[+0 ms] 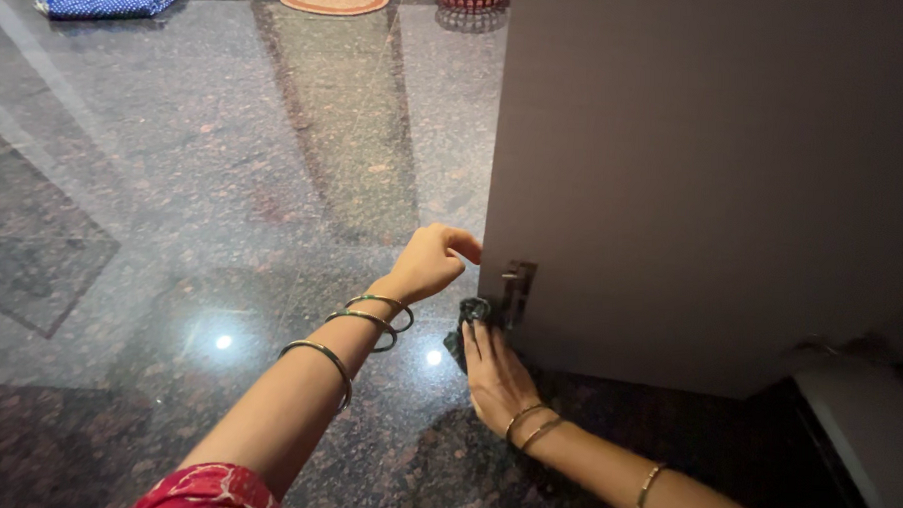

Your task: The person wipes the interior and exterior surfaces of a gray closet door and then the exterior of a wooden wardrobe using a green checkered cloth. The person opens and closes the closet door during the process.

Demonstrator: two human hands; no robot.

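The left hand (429, 263) curls loosely at the grey door's (714, 173) edge, holding nothing visible; the right hand (495, 378) presses what seems a dark cloth (466, 320) beside the metal latch (516, 291).

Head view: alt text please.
Two bare hands work at a metal latch on a grey door: the left hand grips the door edge, the right hand presses a dark padlock below it, over polished granite floor.
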